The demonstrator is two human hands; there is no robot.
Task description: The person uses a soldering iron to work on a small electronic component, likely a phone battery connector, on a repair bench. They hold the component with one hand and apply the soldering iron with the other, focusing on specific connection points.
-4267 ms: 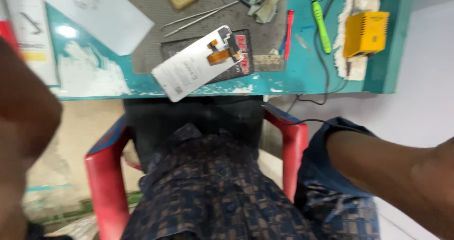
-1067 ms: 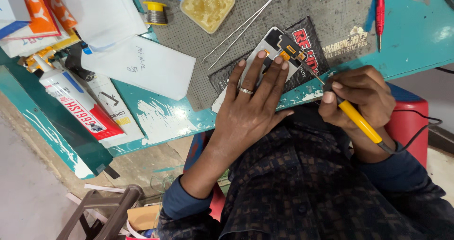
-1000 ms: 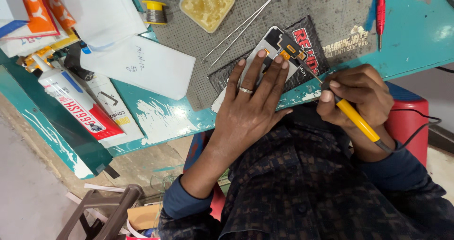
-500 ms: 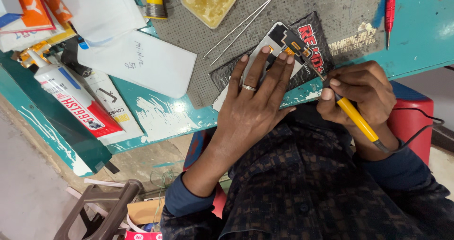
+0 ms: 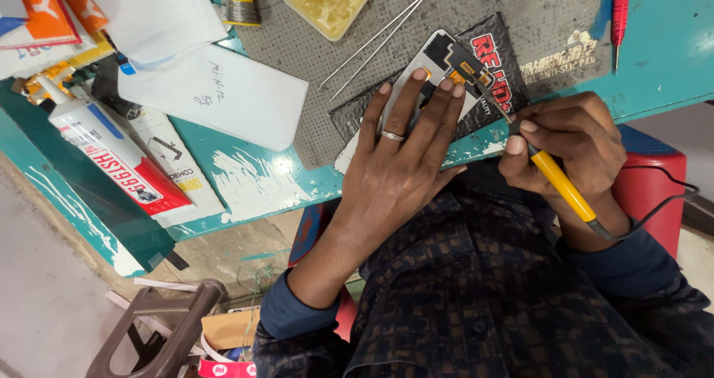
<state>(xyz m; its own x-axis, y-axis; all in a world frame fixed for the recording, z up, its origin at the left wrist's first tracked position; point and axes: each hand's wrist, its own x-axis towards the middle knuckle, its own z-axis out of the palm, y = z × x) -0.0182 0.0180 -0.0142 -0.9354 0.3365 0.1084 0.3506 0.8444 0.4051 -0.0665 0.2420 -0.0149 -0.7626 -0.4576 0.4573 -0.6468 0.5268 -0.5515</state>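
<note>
Left hand [image 5: 401, 166] is lying flat, fingers spread and extended, pressing down on the white phone panel [image 5: 420, 77]; not gripping, just pinning it. Ring on one finger. Right hand [image 5: 576, 143] is closed in a pen grip around the yellow soldering iron [image 5: 561, 184], thumb and index pinching near the front of the handle, black cord trailing off behind the wrist.

The panel is sitting on the black printed pad [image 5: 491, 80], which is lying on the grey anti-slip mat [image 5: 357, 58] near the front edge of the teal desk [image 5: 669, 50]. Iron tip is landing on the small orange-and-black flex part [image 5: 468, 65] at the panel's top end, just beside the left fingertips.

To do this step well, my read:
- left hand is doing the right job; keep the pressure even so the panel isn't rocking, but the fingertips are sitting close to the hot tip, so sliding them back a little seems wise
- right wrist looks unsupported past the desk edge; bracing the heel of the hand on the desk would be steadying the tip
- short touches on the joint, probably not dwelling, since the flex looks thin
- keep the cord from dragging on the handle

Pose: left forearm is coming up from below, wrist straight. Right wrist is cocked inward, iron angled low toward the panel.

Nearby: white sheet [image 5: 216, 95], glue tube [image 5: 111, 151], tray of yellowish flux [image 5: 327, 2], solder spool [image 5: 239, 4], long tweezers [image 5: 379, 39], red pen [image 5: 619, 13].
</note>
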